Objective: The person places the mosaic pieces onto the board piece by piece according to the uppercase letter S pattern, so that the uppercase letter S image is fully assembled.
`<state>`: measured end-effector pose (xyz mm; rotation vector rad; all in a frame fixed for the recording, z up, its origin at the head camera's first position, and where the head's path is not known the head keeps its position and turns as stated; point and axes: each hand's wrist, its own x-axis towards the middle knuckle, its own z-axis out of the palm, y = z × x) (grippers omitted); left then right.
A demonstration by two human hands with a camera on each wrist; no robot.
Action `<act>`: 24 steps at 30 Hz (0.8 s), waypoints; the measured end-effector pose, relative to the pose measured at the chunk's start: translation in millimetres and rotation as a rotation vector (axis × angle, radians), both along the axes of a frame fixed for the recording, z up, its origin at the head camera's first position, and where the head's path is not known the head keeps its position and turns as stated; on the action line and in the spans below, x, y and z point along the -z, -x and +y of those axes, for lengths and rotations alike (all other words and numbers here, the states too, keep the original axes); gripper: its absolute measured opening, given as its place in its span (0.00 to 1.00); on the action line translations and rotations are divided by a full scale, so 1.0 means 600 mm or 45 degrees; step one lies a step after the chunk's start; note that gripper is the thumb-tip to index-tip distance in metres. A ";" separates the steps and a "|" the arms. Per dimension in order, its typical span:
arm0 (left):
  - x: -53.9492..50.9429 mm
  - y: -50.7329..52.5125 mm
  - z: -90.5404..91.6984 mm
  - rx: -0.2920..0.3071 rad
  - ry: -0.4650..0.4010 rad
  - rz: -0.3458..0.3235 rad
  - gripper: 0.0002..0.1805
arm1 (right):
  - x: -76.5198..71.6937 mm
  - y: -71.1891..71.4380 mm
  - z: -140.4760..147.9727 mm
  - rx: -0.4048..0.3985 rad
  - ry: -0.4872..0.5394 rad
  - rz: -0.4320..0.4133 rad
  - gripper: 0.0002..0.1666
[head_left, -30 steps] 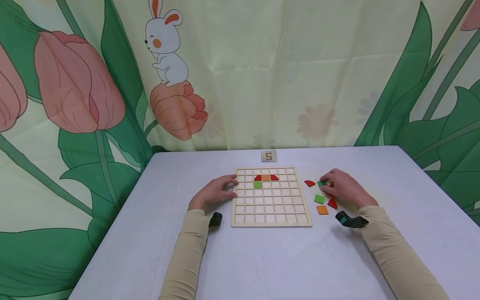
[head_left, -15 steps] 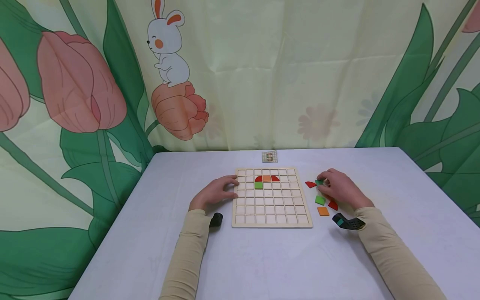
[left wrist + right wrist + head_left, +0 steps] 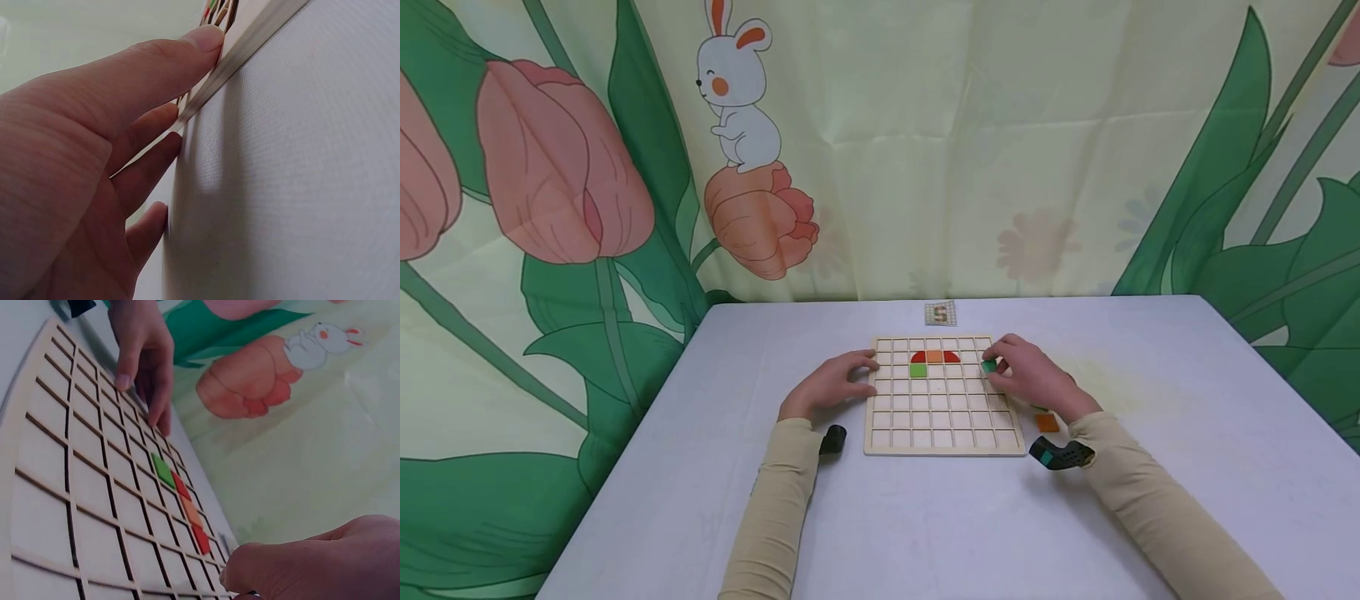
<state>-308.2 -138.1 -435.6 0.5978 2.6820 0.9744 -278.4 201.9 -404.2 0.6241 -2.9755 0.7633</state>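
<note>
My right hand (image 3: 1033, 377) pinches a dark green tile (image 3: 989, 366) between thumb and fingers over the right side of the wooden grid board (image 3: 943, 454). In the right wrist view the held tile is mostly hidden by the hand. My left hand (image 3: 827, 385) rests at the board's left edge; in the left wrist view the thumb (image 3: 203, 44) touches the rim, its fingers spread. Within the grid, an orange square (image 3: 935, 357) sits between two red quarter-round tiles (image 3: 952, 357). A light green square (image 3: 918, 370) lies in the row below, under the left red one.
Right of the board lies a loose orange square (image 3: 1047, 422); a green sliver shows above it, with other pieces hidden under my right hand. A small patterned card (image 3: 940, 313) lies behind the board. A printed curtain (image 3: 887, 167) hangs beyond the white table (image 3: 925, 525).
My right hand has picked up the dark green tile from the loose pieces and carried it left over the board's right side. The left hand has stayed at the board's edge.
</note>
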 end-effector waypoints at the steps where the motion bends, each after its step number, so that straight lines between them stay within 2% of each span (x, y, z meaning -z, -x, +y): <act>1: 0.000 0.001 0.001 -0.008 0.004 -0.008 0.24 | -0.002 -0.001 -0.008 -0.023 0.002 0.006 0.15; 6: -0.002 0.000 0.002 -0.027 0.007 -0.023 0.24 | -0.005 -0.001 -0.044 -0.138 0.013 0.041 0.13; 13: -0.003 0.000 0.001 -0.025 0.006 -0.028 0.24 | 0.004 0.000 -0.094 -0.274 0.025 0.131 0.12; 24: -0.006 0.002 0.000 0.014 0.028 -0.012 0.24 | 0.017 -0.004 -0.148 -0.362 -0.223 0.203 0.14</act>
